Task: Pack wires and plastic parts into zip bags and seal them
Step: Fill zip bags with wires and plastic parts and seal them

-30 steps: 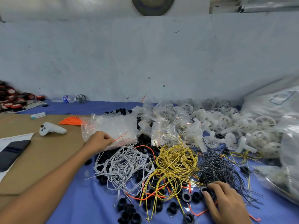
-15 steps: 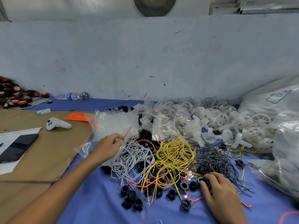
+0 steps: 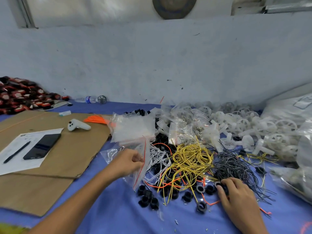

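My left hand [image 3: 129,162] pinches a clear zip bag [image 3: 141,166] with a red seal line, lifted off a stack of empty zip bags [image 3: 133,128]. To its right lie white wires [image 3: 158,156], a tangle of yellow wires [image 3: 190,159] and black wires [image 3: 231,164] on the blue cloth [image 3: 118,208]. My right hand [image 3: 236,195] curls its fingers on a black plastic ring [image 3: 218,184] at the edge of the black wires. More black plastic rings [image 3: 147,197] lie scattered in front. White plastic wheels [image 3: 253,130] are heaped behind.
A brown cardboard sheet [image 3: 55,162] on the left carries a paper form, a pen [image 3: 16,152], a phone [image 3: 42,146] and a white controller [image 3: 77,125]. Filled bags [image 3: 182,125] lie behind the wires. A large plastic sack [image 3: 295,114] stands at the right. A wall closes the back.
My left hand has drawn one zip bag away from the stack, toward me and to the right. My right hand has stayed on the black rings.
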A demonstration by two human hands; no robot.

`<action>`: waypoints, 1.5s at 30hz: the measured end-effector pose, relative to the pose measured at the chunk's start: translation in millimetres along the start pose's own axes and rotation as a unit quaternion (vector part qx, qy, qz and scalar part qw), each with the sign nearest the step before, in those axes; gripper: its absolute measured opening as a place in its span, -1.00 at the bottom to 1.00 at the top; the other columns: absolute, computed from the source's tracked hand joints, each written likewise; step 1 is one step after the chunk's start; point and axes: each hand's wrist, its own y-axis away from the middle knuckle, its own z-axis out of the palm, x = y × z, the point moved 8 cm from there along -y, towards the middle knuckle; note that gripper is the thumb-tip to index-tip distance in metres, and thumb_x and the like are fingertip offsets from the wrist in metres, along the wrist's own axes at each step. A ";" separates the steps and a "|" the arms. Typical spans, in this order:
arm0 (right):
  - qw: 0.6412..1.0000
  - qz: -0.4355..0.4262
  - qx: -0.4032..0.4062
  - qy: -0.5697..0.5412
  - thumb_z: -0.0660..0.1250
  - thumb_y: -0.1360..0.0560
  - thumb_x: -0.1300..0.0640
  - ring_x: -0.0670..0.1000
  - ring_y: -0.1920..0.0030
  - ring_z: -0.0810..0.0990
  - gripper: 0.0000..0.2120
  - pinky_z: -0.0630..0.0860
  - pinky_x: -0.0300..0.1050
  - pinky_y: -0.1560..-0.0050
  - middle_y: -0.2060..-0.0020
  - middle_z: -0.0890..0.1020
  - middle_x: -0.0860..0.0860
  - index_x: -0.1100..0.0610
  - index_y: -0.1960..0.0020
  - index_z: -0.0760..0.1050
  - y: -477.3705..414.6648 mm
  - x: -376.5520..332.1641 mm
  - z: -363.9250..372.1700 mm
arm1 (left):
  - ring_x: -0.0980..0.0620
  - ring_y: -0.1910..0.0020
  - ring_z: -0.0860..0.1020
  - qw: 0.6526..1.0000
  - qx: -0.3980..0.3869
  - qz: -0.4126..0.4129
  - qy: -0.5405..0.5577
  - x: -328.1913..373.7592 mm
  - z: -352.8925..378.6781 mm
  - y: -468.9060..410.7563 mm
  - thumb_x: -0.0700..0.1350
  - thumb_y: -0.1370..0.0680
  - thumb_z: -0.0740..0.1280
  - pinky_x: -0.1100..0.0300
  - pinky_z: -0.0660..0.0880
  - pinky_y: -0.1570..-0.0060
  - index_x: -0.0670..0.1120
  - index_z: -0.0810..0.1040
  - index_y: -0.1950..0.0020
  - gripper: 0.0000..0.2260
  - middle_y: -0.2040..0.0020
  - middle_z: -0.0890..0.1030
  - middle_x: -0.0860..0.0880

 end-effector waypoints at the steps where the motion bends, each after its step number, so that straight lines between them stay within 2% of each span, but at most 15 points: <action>1: 1.000 -0.003 0.004 0.000 0.55 -0.34 0.10 0.22 0.18 0.60 -0.80 0.55 0.09 0.17 0.08 0.61 0.09 0.09 0.08 0.62 -0.3 -0.3 -1.0 | 0.15 0.23 0.59 0.999 0.008 0.014 -0.028 5.6 3.9 5.8 -0.10 -0.51 0.42 0.22 0.52 0.15 -0.02 0.63 0.10 -0.99 0.20 0.66 0.07; 7: 0.999 -0.009 0.037 0.002 0.52 -0.40 0.08 0.18 0.09 0.57 -0.73 0.51 0.09 0.05 0.08 0.60 0.07 0.14 -0.04 0.59 0.1 3.6 -4.7 | 0.18 0.48 0.35 0.986 0.052 0.102 -0.120 34.3 25.4 45.9 -0.10 -0.63 0.15 0.20 0.30 0.40 0.16 0.39 -0.16 -0.81 0.43 0.41 0.06; 12: 0.995 0.014 0.085 -0.046 0.41 -0.46 0.10 0.17 0.01 0.53 -0.79 0.43 0.06 -0.07 0.06 0.61 0.08 0.15 -0.07 0.59 2.3 -3.8 -32.1 | -0.08 0.21 0.59 0.974 0.071 0.112 -0.183 43.7 34.6 63.8 -0.16 -0.66 0.05 -0.03 0.54 0.13 0.35 0.18 -0.51 -0.49 0.22 0.61 -0.08; 15: 0.981 -0.036 0.089 -0.171 0.36 -0.52 0.14 0.01 0.08 0.53 -0.87 0.42 -0.19 0.03 0.09 0.59 -0.05 0.08 -0.06 0.60 17.2 -54.7 -54.5 | -0.15 0.21 0.55 0.970 0.082 0.099 -0.207 54.6 44.9 65.5 -0.17 -0.64 0.07 0.01 0.47 0.22 0.33 0.12 -0.53 -0.46 0.22 0.59 -0.09; 18: 0.951 -0.140 -0.041 -0.272 0.22 -0.57 0.04 -0.21 0.19 0.52 -0.78 0.44 -0.36 0.14 0.17 0.59 -0.19 -0.10 -0.14 0.57 36.3 -137.2 -50.7 | -0.22 0.16 0.55 0.958 0.070 0.111 -0.256 73.6 60.2 65.9 -0.12 -0.62 0.12 0.05 0.35 0.25 0.29 0.06 -0.52 -0.46 0.20 0.57 -0.10; 22: 0.869 0.015 -0.276 -0.410 0.09 -0.65 0.14 0.00 0.51 0.49 -0.77 0.43 -0.10 0.43 0.38 0.63 0.06 -0.08 -0.14 0.48 27.1 -173.4 -14.7 | -0.24 0.07 0.60 0.944 0.061 0.156 -0.284 97.4 72.9 72.8 -0.07 -0.57 0.17 0.06 0.39 0.21 0.25 0.04 -0.52 -0.42 0.06 0.65 -0.14; 26: 0.960 -0.033 -0.274 -0.043 0.11 -0.60 0.03 0.21 0.07 0.63 -0.82 0.34 -0.01 0.26 0.08 0.65 0.10 0.01 -0.17 0.38 10.1 -167.3 -11.8 | -0.23 0.11 0.60 0.926 0.072 0.174 -0.328 105.3 73.0 82.4 -0.11 -0.58 0.20 0.08 0.31 0.26 0.22 -0.01 -0.53 -0.38 0.09 0.64 -0.12; 28: 0.966 -0.076 -0.239 0.061 0.11 -0.60 -0.08 0.21 -0.03 0.62 -0.76 0.28 -0.05 0.23 0.01 0.64 0.07 0.00 -0.14 0.44 8.2 -169.7 -18.0 | -0.22 0.11 0.61 0.913 0.072 0.178 -0.360 107.0 71.7 84.8 -0.16 -0.54 0.21 0.08 0.28 0.27 0.17 -0.01 -0.54 -0.34 0.10 0.64 -0.11; 31: 0.971 -0.077 -0.218 0.066 0.10 -0.59 -0.20 0.19 0.00 0.62 -0.67 0.30 -0.05 0.23 0.04 0.64 0.05 0.01 -0.07 0.48 4.2 -164.3 -21.0 | -0.24 0.09 0.62 0.909 0.061 0.174 -0.374 108.4 72.7 89.2 -0.17 -0.53 0.22 0.07 0.27 0.27 0.08 0.04 -0.54 -0.37 0.07 0.64 -0.14; 36: 0.971 -0.019 -0.236 -0.020 0.17 -0.55 0.02 0.20 0.17 0.49 -0.84 0.30 -0.01 0.26 0.27 0.53 0.06 0.07 0.15 0.28 13.1 -146.1 -24.1 | -0.20 0.18 0.59 0.909 0.081 0.158 -0.378 106.8 76.7 90.3 -0.27 -0.50 0.20 0.07 0.24 0.34 0.00 0.03 -0.55 -0.33 0.11 0.63 -0.10; 38: 0.962 0.026 -0.265 -0.058 0.19 -0.53 0.05 0.14 0.29 0.53 -0.89 0.38 -0.06 0.34 0.38 0.56 0.04 0.07 0.13 0.40 21.1 -134.5 -26.8 | -0.19 0.25 0.55 0.911 0.097 0.151 -0.371 106.2 73.6 91.2 -0.30 -0.48 0.19 0.08 0.24 0.34 0.01 0.04 -0.54 -0.33 0.16 0.61 -0.08; 40: 0.874 0.151 -0.337 -0.316 0.24 -0.56 0.14 0.03 0.53 0.48 -0.89 0.38 -0.18 0.53 0.49 0.58 0.05 0.05 -0.05 0.51 31.8 -126.5 -16.3 | -0.20 0.25 0.56 0.915 0.103 0.157 -0.358 109.3 71.8 94.0 -0.29 -0.48 0.21 0.08 0.24 0.35 0.04 0.07 -0.49 -0.36 0.19 0.60 -0.06; 42: 0.679 0.285 -0.354 -0.577 0.23 -0.60 0.23 -0.04 0.59 0.39 -0.88 0.32 -0.27 0.60 0.50 0.53 0.10 0.16 -0.08 0.53 39.5 -133.7 -5.0 | -0.21 0.17 0.60 0.924 0.093 0.184 -0.324 117.4 73.6 98.6 -0.21 -0.53 0.22 0.07 0.27 0.34 0.09 0.15 -0.40 -0.50 0.14 0.63 -0.07; 43: 0.623 0.315 -0.330 -0.636 0.21 -0.60 0.26 -0.03 0.54 0.40 -0.88 0.34 -0.25 0.56 0.47 0.51 0.11 0.22 0.01 0.52 35.9 -139.8 -4.4 | -0.21 0.14 0.61 0.928 0.091 0.196 -0.305 122.5 73.6 101.1 -0.17 -0.55 0.22 0.07 0.29 0.32 0.12 0.18 -0.36 -0.57 0.12 0.63 -0.07; 45: 0.620 0.299 -0.295 -0.663 0.11 -0.58 0.37 0.09 0.32 0.48 -0.82 0.44 -0.12 0.33 0.37 0.52 0.18 0.34 0.05 0.49 24.8 -155.1 -11.4 | -0.21 0.11 0.61 0.933 0.093 0.210 -0.276 129.9 72.6 103.4 -0.17 -0.57 0.20 0.06 0.32 0.28 0.15 0.22 -0.33 -0.61 0.10 0.64 -0.07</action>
